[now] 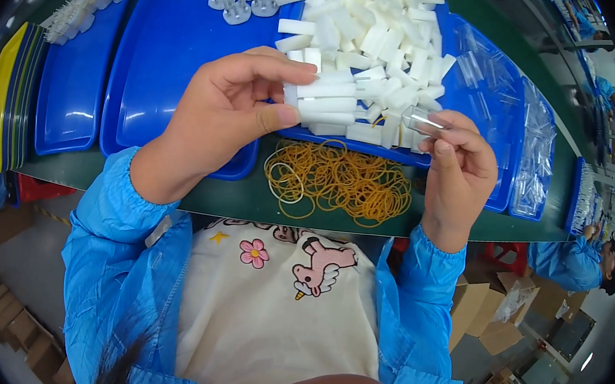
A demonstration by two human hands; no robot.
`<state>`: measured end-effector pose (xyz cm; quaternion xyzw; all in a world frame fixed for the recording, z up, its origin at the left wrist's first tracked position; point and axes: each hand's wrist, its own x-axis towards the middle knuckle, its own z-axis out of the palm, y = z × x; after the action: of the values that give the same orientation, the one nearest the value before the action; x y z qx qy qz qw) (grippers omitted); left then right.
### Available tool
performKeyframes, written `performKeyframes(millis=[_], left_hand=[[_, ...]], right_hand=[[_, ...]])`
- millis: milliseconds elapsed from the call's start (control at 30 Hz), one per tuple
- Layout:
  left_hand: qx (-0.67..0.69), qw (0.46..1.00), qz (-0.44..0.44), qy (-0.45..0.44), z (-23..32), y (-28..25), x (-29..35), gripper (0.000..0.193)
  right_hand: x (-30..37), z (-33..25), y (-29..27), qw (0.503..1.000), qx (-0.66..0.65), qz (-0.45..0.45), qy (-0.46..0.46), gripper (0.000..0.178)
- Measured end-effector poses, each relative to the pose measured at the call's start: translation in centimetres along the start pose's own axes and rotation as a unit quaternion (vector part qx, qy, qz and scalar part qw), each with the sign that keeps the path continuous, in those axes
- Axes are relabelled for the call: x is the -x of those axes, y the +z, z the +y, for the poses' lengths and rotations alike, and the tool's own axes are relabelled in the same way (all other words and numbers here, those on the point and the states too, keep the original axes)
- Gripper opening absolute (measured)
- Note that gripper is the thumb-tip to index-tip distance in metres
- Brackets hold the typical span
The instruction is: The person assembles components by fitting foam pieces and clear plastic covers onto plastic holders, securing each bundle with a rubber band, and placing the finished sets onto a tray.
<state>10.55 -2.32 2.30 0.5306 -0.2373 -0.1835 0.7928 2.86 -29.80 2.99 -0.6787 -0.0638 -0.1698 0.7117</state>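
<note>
My left hand (pixel 239 96) is closed on a white pronged plastic base, gripped between thumb and fingers. White foam blocks (pixel 328 98) sit side by side on its prongs, and a few thin prong tips stick out to the right. Between the thumb and fingertips of my right hand (pixel 462 159) is a short clear plastic tube (pixel 424 120), apart from the foam blocks. Behind both hands a heap of loose white foam pieces (pixel 382 29) fills a blue tray. Nearer to me lies a pile of tan rubber bands (pixel 353 181).
Several bare pronged bases (pixel 240 4) stand in the blue tray (pixel 162 52) to the left. Clear plastic pieces lie in blue trays (pixel 506 170) on the right. Stacked trays (pixel 7 100), the top one yellow, are at far left. Another person (pixel 575 258) sits at far right, near cardboard boxes (pixel 492 313).
</note>
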Motion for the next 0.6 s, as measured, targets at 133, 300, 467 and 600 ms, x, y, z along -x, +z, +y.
performKeyframes(millis=[133,300,467,600], left_hand=[[-0.015,1.0,-0.016,0.007,0.0,-0.2,0.2,0.036],[-0.001,0.999,-0.013,-0.038,0.4,0.1,0.4,0.032],[-0.015,0.999,-0.009,-0.044,0.6,0.2,0.5,0.033],[-0.061,0.997,-0.032,-0.022,0.5,0.0,0.5,0.035]], right_hand=[[-0.2,-0.4,1.9,0.998,0.014,0.006,0.057,0.026],[0.0,0.3,2.9,0.996,-0.047,-0.035,0.07,0.03],[0.3,0.4,3.5,0.996,-0.048,-0.044,0.053,0.03],[0.5,0.5,3.7,0.998,-0.035,-0.036,0.047,0.031]])
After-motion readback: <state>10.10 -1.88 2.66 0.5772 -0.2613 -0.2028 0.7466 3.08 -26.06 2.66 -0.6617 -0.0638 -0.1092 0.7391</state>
